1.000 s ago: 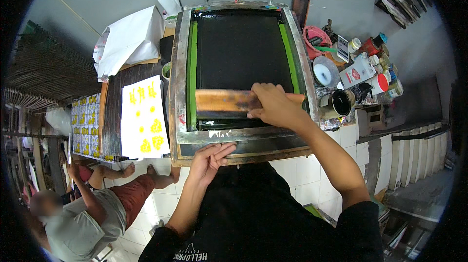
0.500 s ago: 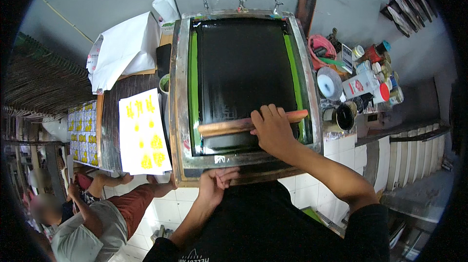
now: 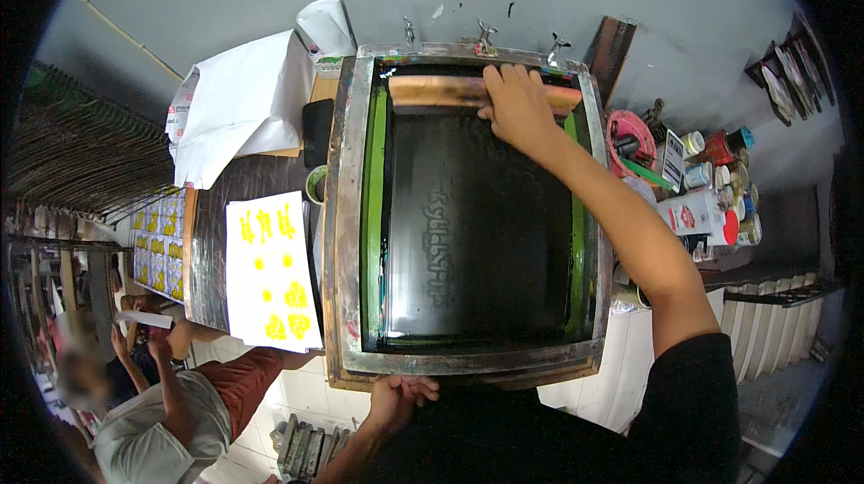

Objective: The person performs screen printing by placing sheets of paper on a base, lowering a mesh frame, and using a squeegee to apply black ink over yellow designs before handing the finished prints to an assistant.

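Observation:
A screen-printing frame (image 3: 468, 363) with a grey metal border lies in front of me, its mesh (image 3: 486, 241) coated in black ink. Along the mesh's left and right sides run green strips. Faint lettering shows through the middle. At the far end, my right hand (image 3: 520, 108) grips a wooden-handled squeegee (image 3: 441, 92) right of its centre, fingers wrapped over the top. The squeegee spans most of the mesh width; its blade is hidden. My left hand (image 3: 402, 398) is closed at the front edge of the wooden base (image 3: 504, 380). What its curled fingers hold, if anything, is hidden.
Left of the frame lie yellow-printed sheets (image 3: 273, 273), a dark phone-like slab (image 3: 318, 133), a green-stained cup (image 3: 316, 184) and a white paper bag (image 3: 243, 106). At right stand a pink basin (image 3: 633, 138) and several ink containers (image 3: 693, 214). Another person (image 3: 171, 412) is at lower left.
My right hand has pushed the squeegee from the near end of the mesh to the far end. My left hand's fingers have curled in at the base's front edge. The view has shifted.

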Available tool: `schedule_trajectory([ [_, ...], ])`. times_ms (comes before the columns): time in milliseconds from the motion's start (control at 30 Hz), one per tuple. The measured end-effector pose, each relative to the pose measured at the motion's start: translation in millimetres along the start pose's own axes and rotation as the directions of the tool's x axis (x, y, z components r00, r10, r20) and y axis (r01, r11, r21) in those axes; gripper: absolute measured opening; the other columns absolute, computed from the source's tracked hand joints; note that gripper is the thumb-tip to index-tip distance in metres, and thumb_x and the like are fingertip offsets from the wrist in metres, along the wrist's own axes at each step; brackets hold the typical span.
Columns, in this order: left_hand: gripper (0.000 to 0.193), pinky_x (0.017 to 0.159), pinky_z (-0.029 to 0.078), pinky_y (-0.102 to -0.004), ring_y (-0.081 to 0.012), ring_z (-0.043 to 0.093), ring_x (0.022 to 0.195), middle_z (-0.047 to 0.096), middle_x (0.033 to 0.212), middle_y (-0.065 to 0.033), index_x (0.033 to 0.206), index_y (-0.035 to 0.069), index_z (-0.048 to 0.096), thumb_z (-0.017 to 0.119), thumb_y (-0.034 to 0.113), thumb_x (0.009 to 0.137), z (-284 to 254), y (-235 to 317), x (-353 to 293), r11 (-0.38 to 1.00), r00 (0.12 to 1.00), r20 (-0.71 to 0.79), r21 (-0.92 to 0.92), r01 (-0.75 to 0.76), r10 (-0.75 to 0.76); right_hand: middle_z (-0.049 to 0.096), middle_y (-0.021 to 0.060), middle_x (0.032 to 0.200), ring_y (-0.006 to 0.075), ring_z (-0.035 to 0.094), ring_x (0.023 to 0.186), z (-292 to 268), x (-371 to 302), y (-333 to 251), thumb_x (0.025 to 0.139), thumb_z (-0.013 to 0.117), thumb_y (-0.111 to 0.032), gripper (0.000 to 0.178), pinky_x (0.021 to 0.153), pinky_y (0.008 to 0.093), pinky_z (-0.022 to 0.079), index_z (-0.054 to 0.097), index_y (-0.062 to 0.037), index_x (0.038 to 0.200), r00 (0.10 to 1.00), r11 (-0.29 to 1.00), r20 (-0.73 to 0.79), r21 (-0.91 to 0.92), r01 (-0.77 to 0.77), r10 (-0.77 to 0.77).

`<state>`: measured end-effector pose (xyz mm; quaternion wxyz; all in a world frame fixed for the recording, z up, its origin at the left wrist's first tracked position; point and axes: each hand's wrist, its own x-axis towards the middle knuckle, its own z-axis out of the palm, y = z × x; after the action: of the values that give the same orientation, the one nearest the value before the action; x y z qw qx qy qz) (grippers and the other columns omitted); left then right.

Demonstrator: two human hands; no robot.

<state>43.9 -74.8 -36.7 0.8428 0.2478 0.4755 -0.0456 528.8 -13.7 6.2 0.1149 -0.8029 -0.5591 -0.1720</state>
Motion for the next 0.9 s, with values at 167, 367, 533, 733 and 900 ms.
schedule_trajectory([
  [167, 0.026, 0.067, 0.05, -0.0337, -0.0269, 0.072, 0.077, 0.075, 0.091, -0.0192, 0.092, -0.005, 0.069, 0.051, 0.014, 0.092, 6.8, -1.0, -1.8, 1.0, 1.0, -0.002, -0.001, -0.031, 0.031, 0.068, 0.022, 0.115, 0.0404, 0.063, 0.115, 2.6, 45.1, 26.3, 0.082, 0.083, -0.025, 0.049, 0.096, 0.0515, 0.045, 0.059, -0.0018, 0.117, 0.959, 0.992, 0.27, 0.068, -0.106, 0.084],
  [367, 0.026, 0.064, 0.05, -0.0328, -0.0266, 0.071, 0.071, 0.076, 0.09, -0.0197, 0.092, -0.005, 0.07, 0.056, 0.016, 0.091, -2.1, -6.5, 0.8, 0.988, 0.98, 0.135, -0.077, -0.135, 0.144, 0.069, 0.0227, 0.11, 0.0433, 0.063, 0.111, -47.0, 56.0, 31.2, 0.087, 0.077, -0.021, 0.037, 0.095, 0.0518, 0.049, 0.061, 0.0002, 0.112, 0.968, 0.956, 0.242, 0.263, -0.133, 0.068],
  [533, 0.025, 0.055, 0.048, -0.0298, -0.0234, 0.068, 0.061, 0.076, 0.09, -0.02, 0.094, -0.005, 0.072, 0.056, 0.014, 0.094, -6.4, -0.4, -0.8, 0.912, 0.931, 0.212, 0.228, -0.342, 0.296, 0.067, 0.0192, 0.103, 0.0405, 0.063, 0.105, -63.8, 38.6, 25.1, 0.082, 0.077, -0.016, 0.034, 0.089, 0.0497, 0.051, 0.06, -0.0037, 0.11, 0.998, 0.98, 0.029, 0.193, 0.055, -0.062],
  [733, 0.017, 0.041, 0.04, -0.0249, -0.016, 0.061, 0.052, 0.073, 0.081, -0.0166, 0.096, -0.003, 0.068, 0.054, 0.007, 0.1, 5.8, -5.0, 2.6, 0.852, 0.884, 0.117, 0.238, -0.467, 0.452, 0.057, 0.0102, 0.096, 0.0307, 0.059, 0.095, -27.2, 0.4, -0.2, 0.072, 0.079, -0.012, 0.038, 0.079, 0.0446, 0.05, 0.063, -0.0096, 0.106, 0.973, 0.97, -0.062, 0.086, 0.227, -0.222],
  [900, 0.017, 0.04, 0.043, -0.0246, -0.0182, 0.065, 0.058, 0.073, 0.08, -0.0178, 0.099, -0.006, 0.067, 0.055, 0.005, 0.095, 6.6, -12.5, 8.0, 0.844, 0.88, 0.059, 0.259, -0.47, 0.472, 0.056, 0.0097, 0.097, 0.0295, 0.058, 0.097, -2.5, -1.9, 5.8, 0.072, 0.08, -0.013, 0.046, 0.079, 0.0426, 0.049, 0.066, -0.0108, 0.115, 0.953, 0.962, -0.152, 0.037, 0.27, -0.261],
])
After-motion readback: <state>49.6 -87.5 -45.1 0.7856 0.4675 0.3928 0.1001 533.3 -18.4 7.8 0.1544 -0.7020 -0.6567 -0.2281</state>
